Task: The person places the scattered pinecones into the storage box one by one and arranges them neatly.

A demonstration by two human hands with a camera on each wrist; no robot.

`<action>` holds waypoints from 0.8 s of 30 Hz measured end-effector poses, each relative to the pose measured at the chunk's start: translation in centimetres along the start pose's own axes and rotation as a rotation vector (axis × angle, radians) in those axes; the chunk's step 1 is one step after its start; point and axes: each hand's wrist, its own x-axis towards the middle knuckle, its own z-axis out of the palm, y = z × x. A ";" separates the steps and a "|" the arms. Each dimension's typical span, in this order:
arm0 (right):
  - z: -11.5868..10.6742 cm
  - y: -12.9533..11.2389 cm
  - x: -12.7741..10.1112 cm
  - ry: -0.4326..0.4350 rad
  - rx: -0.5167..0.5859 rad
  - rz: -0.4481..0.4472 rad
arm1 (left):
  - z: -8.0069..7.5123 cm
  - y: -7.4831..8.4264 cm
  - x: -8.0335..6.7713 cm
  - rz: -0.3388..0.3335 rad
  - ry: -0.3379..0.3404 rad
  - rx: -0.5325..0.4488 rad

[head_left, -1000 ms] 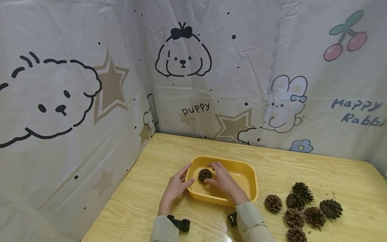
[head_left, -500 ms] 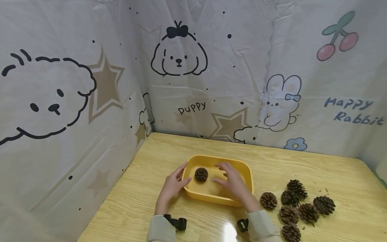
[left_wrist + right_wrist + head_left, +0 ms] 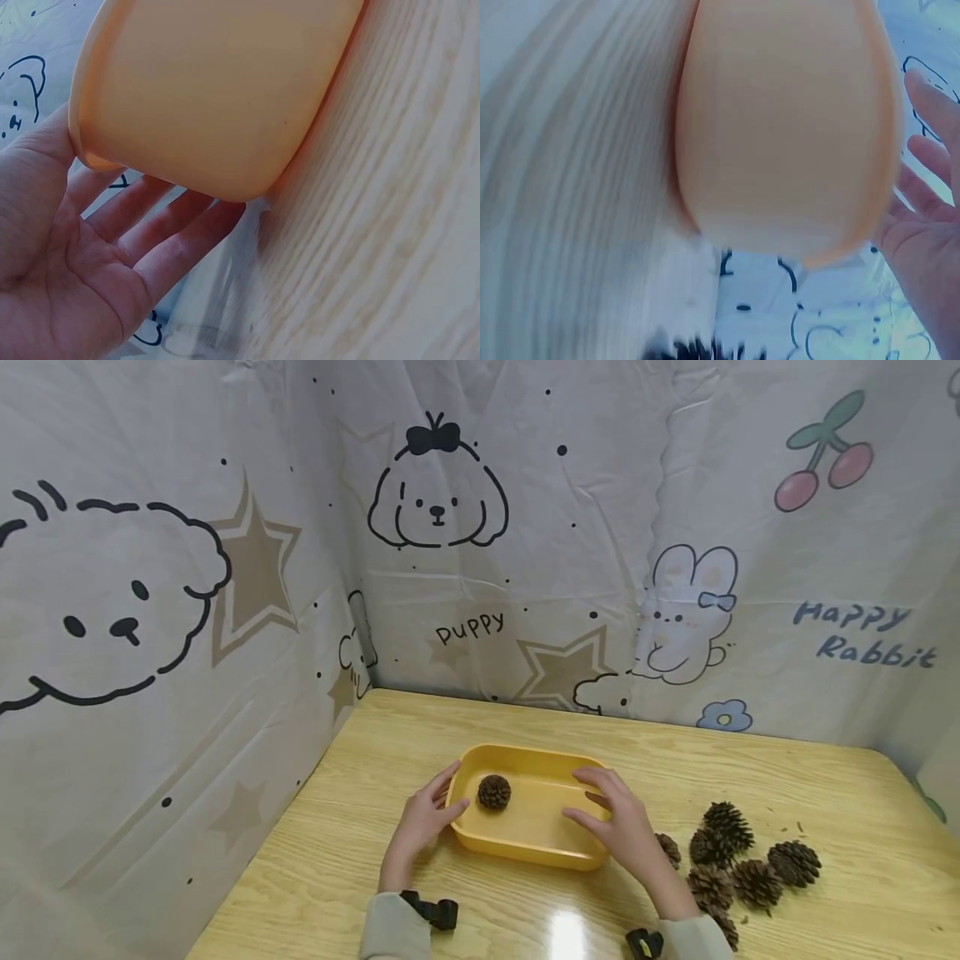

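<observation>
A yellow rectangular plastic tray (image 3: 525,852) stands on the table, with one brown pine cone (image 3: 494,793) lying inside near its left end. My left hand (image 3: 423,818) grips that left end, thumb over the rim and fingers along the outer wall; the left wrist view shows the fingers (image 3: 180,247) spread against the wall. Over the tray's right end is my right hand (image 3: 618,814), fingers spread and slightly bent, holding nothing. In the right wrist view this hand (image 3: 930,202) appears beside the tray's rim.
Several pine cones (image 3: 757,883) lie in a loose group on the table (image 3: 405,727) to the right, one partly hidden behind my right wrist. Small brown scales are scattered near them. Printed cloth (image 3: 465,577) hangs along the table's back and left edges.
My right hand has let go of the pine cone in the tray and moved right to the tray's right end. The left hand keeps its grip; the head view has shifted slightly.
</observation>
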 end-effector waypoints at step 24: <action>-6.6 2.3 -5.4 0.038 -0.284 0.199 | 0.0 0.2 0.0 -0.025 0.002 -0.005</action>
